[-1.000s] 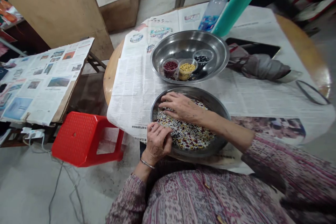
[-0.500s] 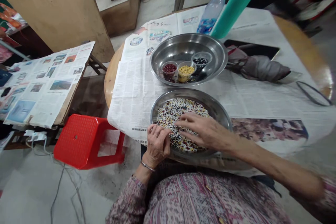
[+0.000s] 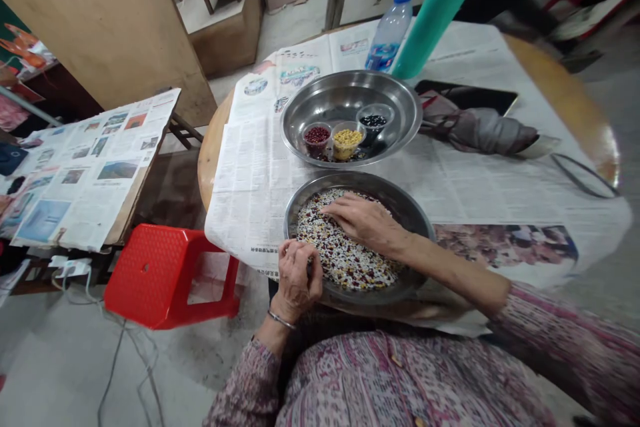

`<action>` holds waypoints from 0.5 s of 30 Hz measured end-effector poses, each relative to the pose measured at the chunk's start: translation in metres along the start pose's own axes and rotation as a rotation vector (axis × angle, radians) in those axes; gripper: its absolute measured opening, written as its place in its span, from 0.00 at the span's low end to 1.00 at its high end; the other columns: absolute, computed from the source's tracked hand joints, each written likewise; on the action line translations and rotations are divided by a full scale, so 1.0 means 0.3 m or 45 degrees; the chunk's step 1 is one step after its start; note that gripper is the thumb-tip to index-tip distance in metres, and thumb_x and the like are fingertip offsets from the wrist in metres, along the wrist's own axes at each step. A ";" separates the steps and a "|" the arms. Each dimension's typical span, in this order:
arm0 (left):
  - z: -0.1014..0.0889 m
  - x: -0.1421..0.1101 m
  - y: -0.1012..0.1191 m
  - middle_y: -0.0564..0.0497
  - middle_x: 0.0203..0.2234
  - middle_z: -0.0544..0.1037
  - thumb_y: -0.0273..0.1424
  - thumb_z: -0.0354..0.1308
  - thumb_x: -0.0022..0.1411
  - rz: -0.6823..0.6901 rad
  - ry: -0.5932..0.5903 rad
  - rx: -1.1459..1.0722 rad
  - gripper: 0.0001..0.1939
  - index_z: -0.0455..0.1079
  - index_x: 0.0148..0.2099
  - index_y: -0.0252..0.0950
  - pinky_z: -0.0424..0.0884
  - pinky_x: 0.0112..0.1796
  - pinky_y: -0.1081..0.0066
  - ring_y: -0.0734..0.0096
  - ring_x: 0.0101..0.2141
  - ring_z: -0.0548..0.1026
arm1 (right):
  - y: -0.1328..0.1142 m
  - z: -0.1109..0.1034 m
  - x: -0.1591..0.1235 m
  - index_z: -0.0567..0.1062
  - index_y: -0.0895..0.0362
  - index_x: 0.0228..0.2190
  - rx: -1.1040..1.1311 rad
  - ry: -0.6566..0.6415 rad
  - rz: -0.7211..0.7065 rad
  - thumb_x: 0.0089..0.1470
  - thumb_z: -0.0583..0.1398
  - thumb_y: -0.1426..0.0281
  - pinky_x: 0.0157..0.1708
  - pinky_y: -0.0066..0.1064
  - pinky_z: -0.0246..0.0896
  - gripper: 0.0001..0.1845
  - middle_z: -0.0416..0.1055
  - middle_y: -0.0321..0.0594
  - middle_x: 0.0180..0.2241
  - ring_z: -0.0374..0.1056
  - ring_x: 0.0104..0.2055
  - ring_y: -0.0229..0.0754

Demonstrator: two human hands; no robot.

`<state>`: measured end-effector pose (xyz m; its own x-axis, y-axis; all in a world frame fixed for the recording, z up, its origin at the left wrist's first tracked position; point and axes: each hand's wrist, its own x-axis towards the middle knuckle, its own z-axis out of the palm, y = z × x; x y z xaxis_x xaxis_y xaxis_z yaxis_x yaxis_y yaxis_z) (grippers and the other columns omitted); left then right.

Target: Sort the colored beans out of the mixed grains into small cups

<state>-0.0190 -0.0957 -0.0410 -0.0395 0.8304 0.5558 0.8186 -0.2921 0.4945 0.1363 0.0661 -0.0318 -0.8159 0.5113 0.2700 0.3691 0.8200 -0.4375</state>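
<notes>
A steel basin [image 3: 431, 230] near me holds a mix of white grains [image 3: 345, 257] with red, yellow and black beans or seeds. My left hand [image 3: 296, 275], a bracelet at its wrist, has its fingers curled over the basin's left rim. Over the far part of the grains reaches my right hand [image 3: 363, 219], fingertips drawn together low at the mix; anything between them is hidden. Just beyond is a second steel basin [image 3: 350, 88] with three small clear cups: red beans [image 3: 317, 136], yellow beans [image 3: 347, 140] and black beans [image 3: 373, 121].
Newspaper [image 3: 245, 193] covers the round table. A water bottle [image 3: 390, 30], a tall green bottle [image 3: 435, 20] and a wrapped grey umbrella-like bundle [image 3: 493, 130] stand or lie beyond. A red stool [image 3: 150, 273] is at left, by another newspaper-covered table [image 3: 85, 167].
My right hand swept back toward me across the grains with fingers spread, then moved away again and drew its fingertips together. My left hand stayed at the rim, its thumb curling in.
</notes>
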 end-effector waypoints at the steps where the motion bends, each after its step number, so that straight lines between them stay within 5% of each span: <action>1: 0.000 0.001 0.000 0.50 0.34 0.77 0.22 0.51 0.67 0.002 0.001 0.002 0.06 0.64 0.43 0.38 0.68 0.49 0.59 0.67 0.38 0.74 | -0.012 0.007 0.018 0.78 0.57 0.45 -0.021 0.005 -0.005 0.64 0.53 0.75 0.50 0.42 0.66 0.15 0.77 0.47 0.41 0.68 0.46 0.48; 5: 0.000 0.004 -0.001 0.50 0.33 0.76 0.21 0.51 0.66 0.004 0.004 -0.003 0.06 0.63 0.42 0.38 0.68 0.48 0.61 0.67 0.38 0.74 | -0.098 0.035 0.034 0.78 0.57 0.43 -0.056 -0.099 -0.191 0.64 0.56 0.71 0.48 0.42 0.66 0.12 0.76 0.47 0.42 0.67 0.46 0.48; 9: -0.001 0.004 -0.001 0.50 0.34 0.75 0.21 0.52 0.66 0.024 0.029 -0.019 0.07 0.64 0.44 0.38 0.68 0.48 0.61 0.67 0.38 0.74 | -0.144 0.037 -0.057 0.78 0.58 0.42 -0.067 -0.154 -0.372 0.64 0.56 0.71 0.47 0.40 0.68 0.10 0.76 0.45 0.44 0.68 0.47 0.47; 15: 0.002 -0.001 -0.003 0.50 0.34 0.76 0.20 0.52 0.65 0.013 0.003 -0.030 0.08 0.63 0.43 0.38 0.68 0.50 0.60 0.68 0.38 0.74 | -0.020 -0.032 -0.184 0.78 0.58 0.41 -0.254 0.091 -0.301 0.64 0.56 0.69 0.51 0.44 0.67 0.11 0.75 0.48 0.46 0.68 0.51 0.50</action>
<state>-0.0193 -0.0954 -0.0418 -0.0324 0.8259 0.5628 0.8051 -0.3121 0.5044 0.1834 0.0353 -0.0359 -0.8588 0.3113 0.4070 0.2583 0.9490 -0.1807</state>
